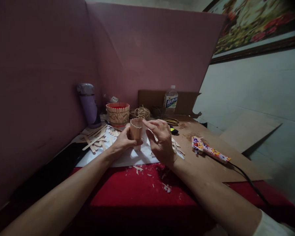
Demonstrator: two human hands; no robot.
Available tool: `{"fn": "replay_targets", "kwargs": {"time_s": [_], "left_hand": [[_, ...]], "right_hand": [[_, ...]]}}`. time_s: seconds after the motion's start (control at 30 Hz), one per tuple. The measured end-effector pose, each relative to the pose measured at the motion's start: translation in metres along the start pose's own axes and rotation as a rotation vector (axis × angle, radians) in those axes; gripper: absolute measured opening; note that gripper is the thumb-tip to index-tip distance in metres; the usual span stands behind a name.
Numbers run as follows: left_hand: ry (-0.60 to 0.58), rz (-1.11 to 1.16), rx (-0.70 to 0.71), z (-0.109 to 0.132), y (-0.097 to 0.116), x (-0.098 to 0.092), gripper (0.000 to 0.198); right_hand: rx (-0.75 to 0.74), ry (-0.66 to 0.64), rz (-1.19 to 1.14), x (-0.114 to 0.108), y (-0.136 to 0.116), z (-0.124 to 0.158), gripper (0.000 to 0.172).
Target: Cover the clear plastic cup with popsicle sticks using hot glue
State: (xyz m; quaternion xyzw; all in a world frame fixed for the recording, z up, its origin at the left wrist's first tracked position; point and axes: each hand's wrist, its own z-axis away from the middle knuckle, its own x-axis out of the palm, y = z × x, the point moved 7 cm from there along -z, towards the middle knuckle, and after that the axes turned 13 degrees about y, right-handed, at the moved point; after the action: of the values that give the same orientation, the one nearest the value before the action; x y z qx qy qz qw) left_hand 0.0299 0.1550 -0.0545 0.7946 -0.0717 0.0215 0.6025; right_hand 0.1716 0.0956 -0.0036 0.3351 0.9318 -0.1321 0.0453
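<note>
A small cup made of wooden craft sticks (136, 131) stands upright in the middle of the head view, a little above the white sheet (142, 157). My left hand (125, 139) is wrapped round its left side and lower part. At the cup's upper right rim, my right hand (159, 139) has its fingers stretched out, with the fingertips touching or very near the rim. Nothing shows in the right hand. Loose craft sticks (95, 139) lie in a pile left of my left hand.
Behind stand a purple bottle (89, 106), a wooden-stick basket (118, 114), a twine coil (142, 113) and a plastic bottle (170, 100). A flower-patterned glue gun (208, 150) with a cord lies on cardboard (211, 170) at right. Shavings litter the red cloth (137, 193).
</note>
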Motion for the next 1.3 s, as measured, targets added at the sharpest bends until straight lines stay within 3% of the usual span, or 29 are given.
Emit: {"fn": "replay_targets", "kwargs": {"time_s": [0.2,0.33,0.43,0.73,1.3], "left_hand": [[-0.102,0.106,0.0,0.002,0.0,0.001,0.064],[-0.125,0.115,-0.062,0.004,-0.001,0.002,0.069],[-0.098,0.078,-0.065,0.004,-0.003,0.001,0.069],[-0.089,0.058,-0.055,0.005,0.001,0.004,0.071],[0.003,-0.099,0.037,0.0,-0.003,0.001,0.078]], "right_hand": [[0.254,0.123,-0.058,-0.001,0.03,0.0,0.029],[0.493,0.107,-0.117,0.009,0.055,0.01,0.033],[0.584,0.06,-0.179,0.016,0.06,0.015,0.037],[0.572,-0.036,-0.237,0.023,0.052,0.014,0.042],[0.549,-0.028,-0.239,0.026,0.053,0.015,0.046]]}}
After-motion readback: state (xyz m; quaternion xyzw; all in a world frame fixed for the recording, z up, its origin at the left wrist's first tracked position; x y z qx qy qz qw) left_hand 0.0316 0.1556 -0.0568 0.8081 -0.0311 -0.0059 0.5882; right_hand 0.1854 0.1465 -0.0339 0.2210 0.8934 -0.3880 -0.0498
